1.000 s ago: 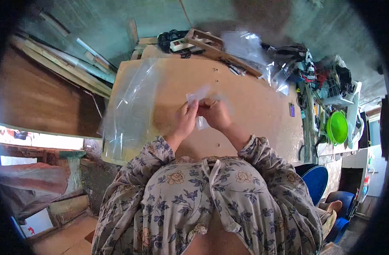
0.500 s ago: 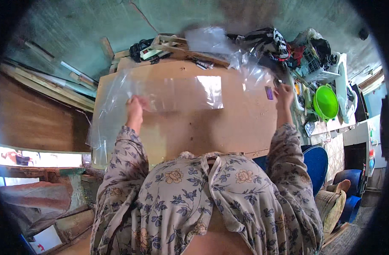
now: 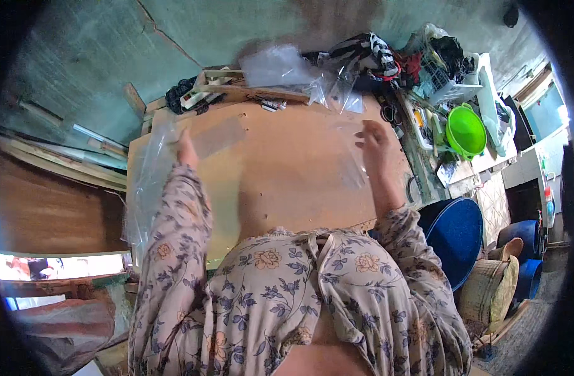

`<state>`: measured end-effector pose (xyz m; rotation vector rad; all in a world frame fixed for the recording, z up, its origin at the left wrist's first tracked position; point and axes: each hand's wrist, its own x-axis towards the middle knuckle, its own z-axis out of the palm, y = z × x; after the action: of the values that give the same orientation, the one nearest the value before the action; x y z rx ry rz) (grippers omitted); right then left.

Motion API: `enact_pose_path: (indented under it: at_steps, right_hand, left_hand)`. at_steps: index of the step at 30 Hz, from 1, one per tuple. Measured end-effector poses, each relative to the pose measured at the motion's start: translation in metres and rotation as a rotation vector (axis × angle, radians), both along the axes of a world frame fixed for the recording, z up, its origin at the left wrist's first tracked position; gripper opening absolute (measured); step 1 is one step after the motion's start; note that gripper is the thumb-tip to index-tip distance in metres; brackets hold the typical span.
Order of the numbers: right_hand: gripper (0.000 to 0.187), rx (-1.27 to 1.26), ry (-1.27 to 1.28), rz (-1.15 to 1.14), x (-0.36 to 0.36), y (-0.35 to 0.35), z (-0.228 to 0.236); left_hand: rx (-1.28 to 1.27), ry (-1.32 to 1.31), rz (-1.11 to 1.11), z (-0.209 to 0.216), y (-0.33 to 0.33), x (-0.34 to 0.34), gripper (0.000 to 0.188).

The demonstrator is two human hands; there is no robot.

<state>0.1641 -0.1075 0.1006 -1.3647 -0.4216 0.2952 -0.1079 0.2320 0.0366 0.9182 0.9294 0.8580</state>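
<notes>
On the left of the board, my left hand (image 3: 185, 150) is closed on a clear plastic sheet, its fingers slightly blurred. A greyish strip of clear plastic (image 3: 221, 136) reaches out to its right. More clear plastic (image 3: 148, 182) lies loose beside the left forearm, along the board's left edge. Over the right side, my right hand (image 3: 376, 143) has its fingers bent but apart, blurred by motion. A thin piece of clear film (image 3: 351, 164) lies just left of it; whether the fingers touch it is not visible.
The wooden board (image 3: 299, 169) fills the middle. Along its far edge are a wooden frame (image 3: 237, 84), plastic sheets (image 3: 274, 66) and dark bags. A green basin (image 3: 466, 131) and a crate (image 3: 447, 84) stand at right, with a blue barrel (image 3: 451, 241) nearer me.
My right hand has moved left and nearer to me; the small purple item beside it no longer shows. The plastic strip at my left hand has swung left and looks shorter. The view has shifted slightly.
</notes>
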Motion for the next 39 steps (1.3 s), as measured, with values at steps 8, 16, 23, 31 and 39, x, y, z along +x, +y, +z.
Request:
enact_pose_path:
  at_steps: [8,16,23,31,39]
  right_hand:
    - [0.008,-0.056,-0.343,0.264,-0.094,0.048,0.048]
    - [0.007,-0.031,-0.571,0.078,-0.083,0.044,0.047]
    - [0.007,0.065,-0.182,0.017,-0.083,0.048,0.030]
    - [0.009,0.314,0.057,-0.046,-0.073,0.039,0.039]
    - [0.009,0.292,0.068,-0.220,-0.021,0.028,-0.023]
  left_hand:
    - [0.760,0.100,-0.474,0.038,-0.203,0.088,0.089]
    - [0.110,-0.078,-0.460,0.033,-0.158,0.048,0.017]
    - [0.432,0.131,-0.263,0.075,-0.160,0.047,0.022]
    - [0.986,0.676,-0.711,0.056,-0.146,0.035,0.032]
    - [0.247,0.404,-0.466,0.052,-0.133,0.040,0.017]
